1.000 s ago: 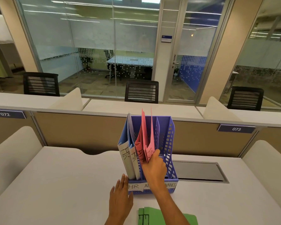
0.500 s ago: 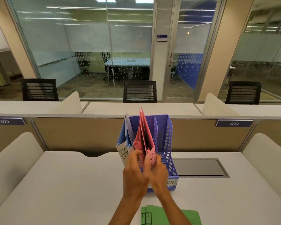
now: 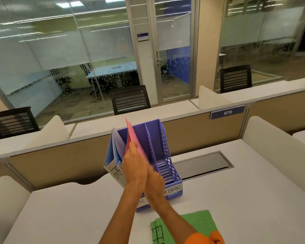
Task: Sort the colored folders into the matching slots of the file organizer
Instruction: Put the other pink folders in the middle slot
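- Evidently both hands met at the middle slot of the purple file organizer (image 3: 161, 138). The left hand (image 3: 134, 164) had its fingers (image 3: 132, 147) curled on the near edge of the pink folders (image 3: 131, 132), grasping them from the left.
- The right hand (image 3: 156, 178) lay against the folders' right face, close against the left hand. Its fingers were hidden behind the left hand, so I could not tell whether they gripped or only pressed.
- The pink folders stood in that slot, their long axis leaning up and toward the far left, just right of the blue folders (image 3: 114, 147) in the left slot.
- The right slot, labelled FINANCE (image 3: 173, 189), showed bare slats.
- The green folders (image 3: 201, 224) lay flat on the tabletop (image 3: 60, 208), near and right of the organizer and beside the right forearm, so the right hand seemed the nearer one for them.
- The middle label was covered by the wrists. The green folders were cut off at the bottom edge, and their marking was unreadable.
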{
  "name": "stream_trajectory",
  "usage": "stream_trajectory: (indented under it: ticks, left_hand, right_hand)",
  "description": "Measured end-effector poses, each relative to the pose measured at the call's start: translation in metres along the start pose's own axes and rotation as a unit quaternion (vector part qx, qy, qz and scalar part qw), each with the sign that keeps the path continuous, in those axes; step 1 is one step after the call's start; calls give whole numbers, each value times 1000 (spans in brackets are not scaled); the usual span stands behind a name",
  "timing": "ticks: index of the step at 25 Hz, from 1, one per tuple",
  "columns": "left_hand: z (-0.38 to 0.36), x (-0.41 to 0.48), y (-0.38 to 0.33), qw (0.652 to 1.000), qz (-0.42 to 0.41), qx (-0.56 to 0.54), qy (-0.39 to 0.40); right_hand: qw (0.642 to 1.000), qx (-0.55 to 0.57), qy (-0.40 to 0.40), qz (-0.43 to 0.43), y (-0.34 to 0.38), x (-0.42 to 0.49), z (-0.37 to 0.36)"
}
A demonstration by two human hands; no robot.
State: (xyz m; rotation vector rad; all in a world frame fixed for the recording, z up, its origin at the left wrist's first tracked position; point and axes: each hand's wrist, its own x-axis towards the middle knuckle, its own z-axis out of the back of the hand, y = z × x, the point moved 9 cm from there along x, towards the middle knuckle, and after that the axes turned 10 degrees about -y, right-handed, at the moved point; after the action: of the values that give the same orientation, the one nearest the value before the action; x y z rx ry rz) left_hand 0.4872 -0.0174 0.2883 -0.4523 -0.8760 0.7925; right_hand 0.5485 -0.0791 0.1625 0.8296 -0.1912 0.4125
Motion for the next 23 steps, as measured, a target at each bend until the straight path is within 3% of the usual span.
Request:
stream_trajectory:
  ticks: [4,16,23]
  left_hand:
    - [11,25,-6,1000,2,-8,-1]
    - [-38,42,12,979,-30,122,162]
    - [-51,35,18,981,-28,123,146]
  right_hand:
    - [1000,26,-3,-3,10,4,-1]
    - [998,5,51,-38,-1,-1,-21]
    - [995,25,86,-31,-23,-10,-36]
